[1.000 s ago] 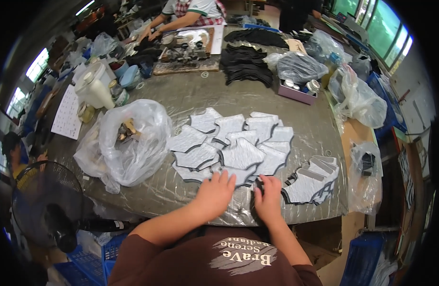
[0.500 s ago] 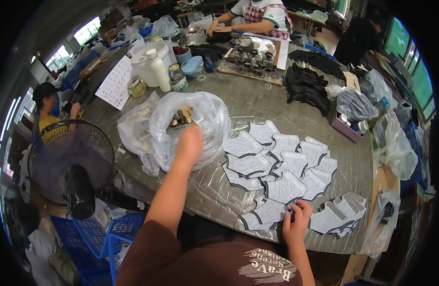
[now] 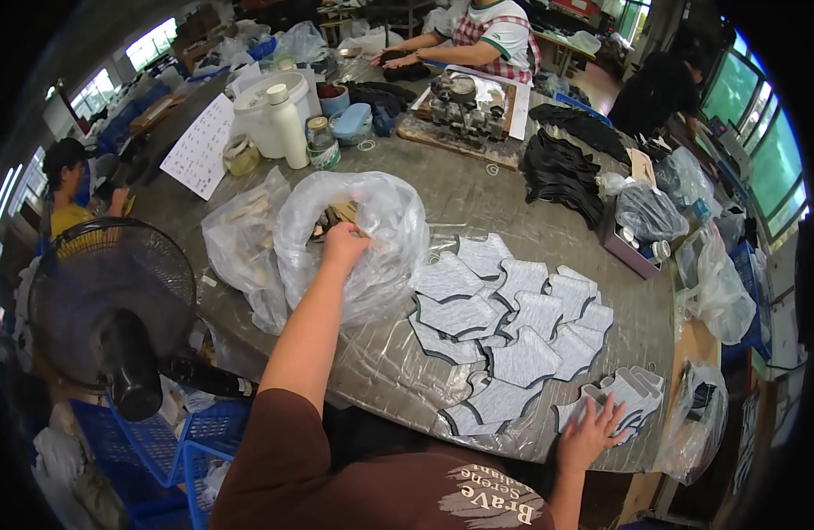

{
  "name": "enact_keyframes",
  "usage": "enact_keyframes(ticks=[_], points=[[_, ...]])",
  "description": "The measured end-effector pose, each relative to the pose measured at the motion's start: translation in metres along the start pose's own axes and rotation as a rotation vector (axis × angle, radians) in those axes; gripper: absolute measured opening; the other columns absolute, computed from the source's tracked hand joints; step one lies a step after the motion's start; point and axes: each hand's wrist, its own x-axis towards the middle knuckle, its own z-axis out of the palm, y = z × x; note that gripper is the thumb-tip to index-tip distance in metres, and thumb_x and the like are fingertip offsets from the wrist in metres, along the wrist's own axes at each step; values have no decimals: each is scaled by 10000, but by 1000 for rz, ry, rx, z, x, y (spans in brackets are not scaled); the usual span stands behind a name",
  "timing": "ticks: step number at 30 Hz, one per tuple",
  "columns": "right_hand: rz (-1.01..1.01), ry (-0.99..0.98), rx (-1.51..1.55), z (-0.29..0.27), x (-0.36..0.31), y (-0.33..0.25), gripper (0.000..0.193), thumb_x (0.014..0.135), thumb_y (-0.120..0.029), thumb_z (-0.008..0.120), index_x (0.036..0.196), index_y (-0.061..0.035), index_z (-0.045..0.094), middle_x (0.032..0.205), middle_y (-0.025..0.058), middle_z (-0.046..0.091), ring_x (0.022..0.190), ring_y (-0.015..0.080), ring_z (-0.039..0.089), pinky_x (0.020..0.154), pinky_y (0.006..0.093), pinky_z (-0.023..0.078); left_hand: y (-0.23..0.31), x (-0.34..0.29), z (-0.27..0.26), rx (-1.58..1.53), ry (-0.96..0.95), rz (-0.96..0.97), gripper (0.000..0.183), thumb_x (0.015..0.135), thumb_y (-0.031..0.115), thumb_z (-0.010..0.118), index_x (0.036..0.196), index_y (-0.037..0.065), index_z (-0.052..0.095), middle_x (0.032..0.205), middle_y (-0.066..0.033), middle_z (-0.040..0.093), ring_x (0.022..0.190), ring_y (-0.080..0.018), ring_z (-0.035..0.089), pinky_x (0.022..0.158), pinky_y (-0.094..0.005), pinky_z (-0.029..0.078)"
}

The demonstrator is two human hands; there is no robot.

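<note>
My left hand (image 3: 343, 243) reaches into the mouth of a clear plastic bag (image 3: 394, 208) holding small tan and dark pieces (image 3: 323, 223). Its fingers are curled among them; what they grip is hidden. At the near right, my right hand (image 3: 591, 433) lies open, fingers spread, on a small pile of grey fabric pieces (image 3: 632, 390) with darker strips on top. Between my hands, several grey, dark-edged cut pieces (image 3: 523, 355) overlap in a spread pile on the table (image 3: 460, 199).
A second plastic bag (image 3: 248, 238) adjoins the first. Behind them stand a white bottle (image 3: 288, 128), jars (image 3: 241, 156) and a white bucket (image 3: 255, 119). A black fan (image 3: 111, 300) is at left. A metal machine (image 3: 469, 106), black pieces (image 3: 561, 177) and a co-worker's hands (image 3: 403, 60) are beyond.
My left hand has settled into the bag's mouth with its fingers curled. My right hand has moved right, from the large spread of grey pieces onto the small pile, and its fingers have spread.
</note>
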Motion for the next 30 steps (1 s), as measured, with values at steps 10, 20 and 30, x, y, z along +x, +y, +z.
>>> enact_keyframes(ticks=[10, 20, 30], points=[[-18, 24, 100, -6, 0, 9, 374, 739, -68, 627, 1107, -115, 580, 1452, 125, 336, 1399, 359, 172, 1061, 613, 10, 26, -26, -73, 30, -119, -33, 89, 742, 39, 676, 744, -3, 598, 642, -47, 577, 553, -104, 542, 460, -242, 429], [-320, 53, 812, -20, 13, -44, 223, 728, 5, 609, 948, -34, 606, 1208, 187, 519, 1127, 357, 487, 950, 424, 376, 55, -108, -102, -720, -190, -270, 92, 816, 0, 631, 857, 6, 549, 694, -42, 579, 582, -106, 537, 516, -221, 434], [-781, -27, 994, -8, -8, -119, 334, 733, -28, 684, 1061, -59, 630, 1002, 114, 636, 836, 299, 620, 727, 359, 509, 97, -219, -43, -621, -1054, -502, 113, 780, -42, 658, 859, -5, 586, 740, -59, 613, 581, -76, 542, 504, -194, 443]])
